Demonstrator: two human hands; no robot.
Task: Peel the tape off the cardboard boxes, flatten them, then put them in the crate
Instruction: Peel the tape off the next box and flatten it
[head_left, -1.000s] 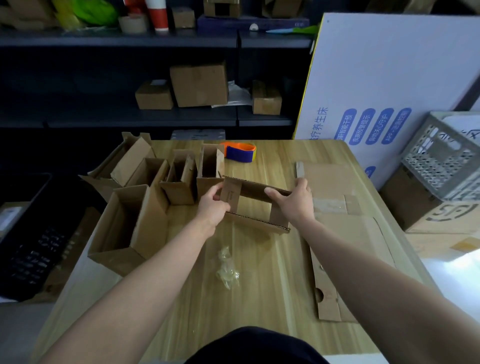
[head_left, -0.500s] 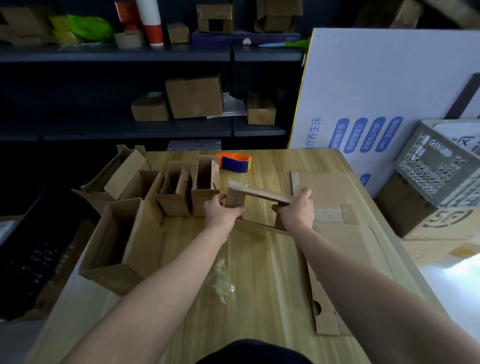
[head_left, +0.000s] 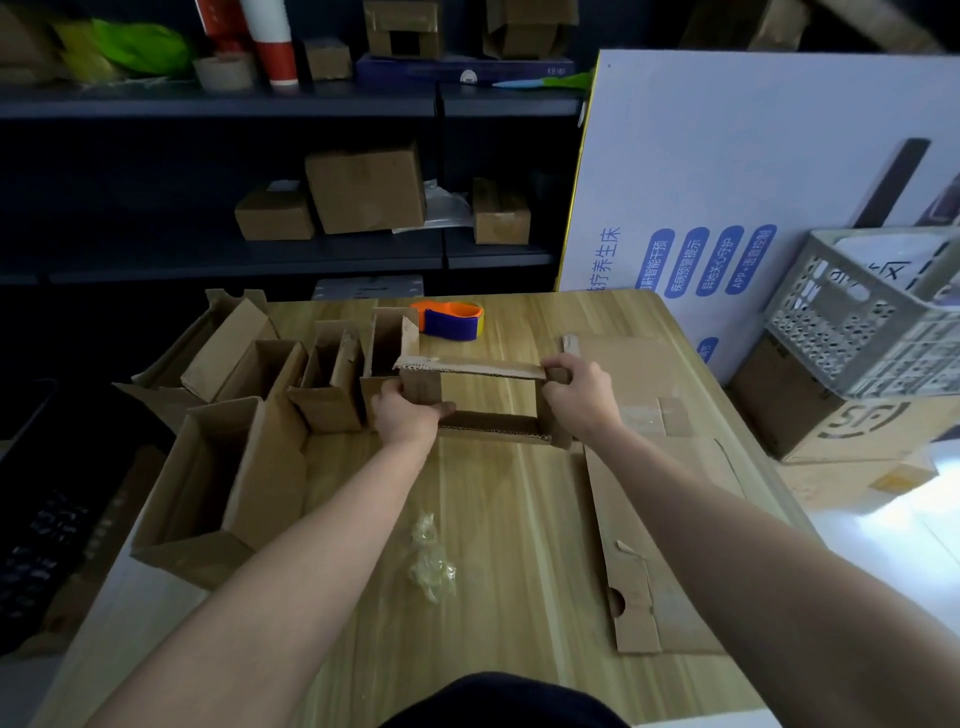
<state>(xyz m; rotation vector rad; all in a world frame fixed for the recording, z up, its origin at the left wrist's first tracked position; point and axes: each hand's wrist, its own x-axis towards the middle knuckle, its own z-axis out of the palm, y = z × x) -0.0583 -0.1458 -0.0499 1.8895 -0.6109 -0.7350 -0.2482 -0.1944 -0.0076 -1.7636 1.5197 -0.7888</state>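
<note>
Open-ended cardboard box (head_left: 470, 370), seemingly half-flattened, left hand (head_left: 408, 415) and right hand (head_left: 576, 392) in firm grip on its ends.

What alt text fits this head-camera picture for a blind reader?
A person's left hand and right hand grip the ends of an opened cardboard box at a wooden table. More opened boxes stand left of it, flattened cardboard lies right, and a grey crate sits past the table's right edge.
</note>
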